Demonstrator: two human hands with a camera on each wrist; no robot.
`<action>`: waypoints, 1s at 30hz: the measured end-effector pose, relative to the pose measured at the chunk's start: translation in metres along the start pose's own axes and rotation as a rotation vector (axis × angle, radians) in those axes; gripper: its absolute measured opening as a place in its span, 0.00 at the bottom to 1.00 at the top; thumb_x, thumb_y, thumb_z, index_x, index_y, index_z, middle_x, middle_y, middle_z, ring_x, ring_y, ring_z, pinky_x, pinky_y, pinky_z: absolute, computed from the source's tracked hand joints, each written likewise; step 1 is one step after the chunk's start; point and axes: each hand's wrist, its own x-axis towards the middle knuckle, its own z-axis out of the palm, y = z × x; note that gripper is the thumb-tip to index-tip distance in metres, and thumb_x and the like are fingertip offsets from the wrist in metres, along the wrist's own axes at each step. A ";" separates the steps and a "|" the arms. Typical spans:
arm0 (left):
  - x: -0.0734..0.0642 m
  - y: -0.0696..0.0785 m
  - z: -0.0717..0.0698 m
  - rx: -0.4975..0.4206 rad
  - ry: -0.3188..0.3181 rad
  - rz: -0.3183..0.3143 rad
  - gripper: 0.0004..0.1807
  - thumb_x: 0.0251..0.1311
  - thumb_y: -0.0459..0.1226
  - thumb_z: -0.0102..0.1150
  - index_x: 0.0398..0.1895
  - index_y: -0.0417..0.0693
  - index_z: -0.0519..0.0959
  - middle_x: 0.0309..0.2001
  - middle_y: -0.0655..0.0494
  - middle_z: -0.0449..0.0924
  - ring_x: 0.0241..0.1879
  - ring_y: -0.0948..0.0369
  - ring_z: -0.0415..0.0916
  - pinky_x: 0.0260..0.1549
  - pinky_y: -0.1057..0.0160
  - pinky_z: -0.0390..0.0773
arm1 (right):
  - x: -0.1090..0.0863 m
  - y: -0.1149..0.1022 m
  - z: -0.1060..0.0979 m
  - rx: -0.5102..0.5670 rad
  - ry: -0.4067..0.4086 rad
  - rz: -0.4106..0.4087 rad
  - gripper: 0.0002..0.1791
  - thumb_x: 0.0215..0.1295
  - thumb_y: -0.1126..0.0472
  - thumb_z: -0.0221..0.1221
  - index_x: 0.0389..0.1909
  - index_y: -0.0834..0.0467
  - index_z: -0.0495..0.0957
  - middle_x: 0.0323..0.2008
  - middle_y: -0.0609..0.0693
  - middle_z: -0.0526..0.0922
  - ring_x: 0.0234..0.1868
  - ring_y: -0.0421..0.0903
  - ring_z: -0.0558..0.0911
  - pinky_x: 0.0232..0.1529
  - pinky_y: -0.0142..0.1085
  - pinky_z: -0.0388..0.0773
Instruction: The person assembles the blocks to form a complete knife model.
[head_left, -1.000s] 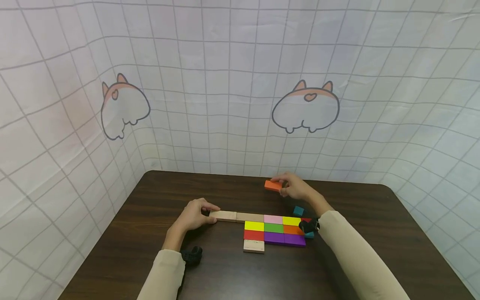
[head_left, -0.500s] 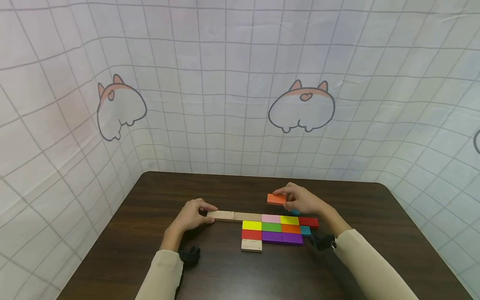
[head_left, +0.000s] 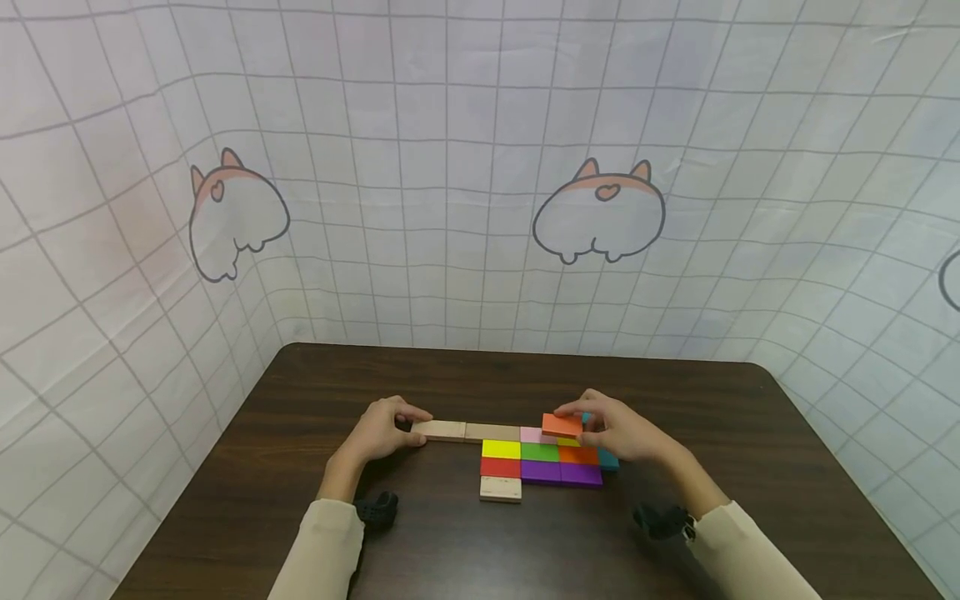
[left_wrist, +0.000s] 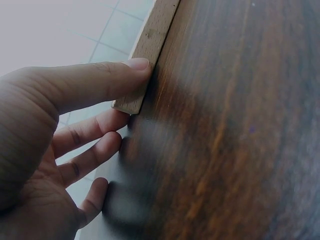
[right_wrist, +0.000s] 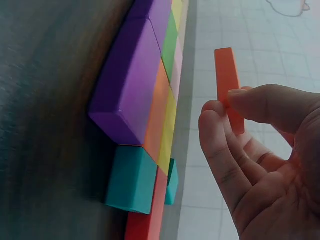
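Observation:
My right hand [head_left: 622,427] pinches an orange block [head_left: 562,424] between thumb and fingers, over the pink and yellow blocks of the back row. In the right wrist view that orange block [right_wrist: 227,72] is lifted clear of the others. My left hand [head_left: 380,431] grips the left end of a plain wooden block [head_left: 440,430]. Its thumb lies on the near side of the wooden block [left_wrist: 152,35] in the left wrist view. A second wooden block [head_left: 492,432] continues the row to the right, touching the pink block [head_left: 529,435].
Yellow, green, red and purple blocks form a flat patch in front of the row, with a wooden block [head_left: 500,489] at its near left. A teal block [right_wrist: 131,180] and a red block [right_wrist: 147,220] lie at the right end. The dark table [head_left: 450,550] meets a grid-patterned cloth behind.
My right hand has brought the orange block from the back of the table towards me, over the back row. The left hand keeps its grip on the wooden block.

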 end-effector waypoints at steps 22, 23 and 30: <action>-0.001 0.000 0.000 -0.009 0.002 0.021 0.16 0.53 0.38 0.78 0.47 0.55 0.90 0.40 0.56 0.80 0.40 0.57 0.69 0.42 0.58 0.72 | -0.031 0.004 0.009 0.047 0.046 0.016 0.23 0.69 0.61 0.64 0.64 0.48 0.79 0.47 0.50 0.73 0.38 0.42 0.78 0.38 0.32 0.77; -0.001 0.000 0.000 -0.008 0.002 0.021 0.16 0.53 0.38 0.78 0.47 0.55 0.90 0.40 0.56 0.80 0.40 0.58 0.69 0.42 0.58 0.72 | -0.031 0.004 0.010 0.049 0.046 0.020 0.23 0.69 0.61 0.64 0.64 0.48 0.79 0.47 0.50 0.73 0.37 0.42 0.78 0.38 0.32 0.77; 0.000 0.001 0.001 -0.009 0.001 0.007 0.16 0.53 0.38 0.78 0.47 0.57 0.90 0.40 0.57 0.80 0.40 0.59 0.69 0.42 0.58 0.71 | -0.040 0.001 0.009 0.042 0.030 0.006 0.23 0.69 0.62 0.63 0.64 0.48 0.79 0.46 0.49 0.72 0.35 0.39 0.80 0.34 0.32 0.77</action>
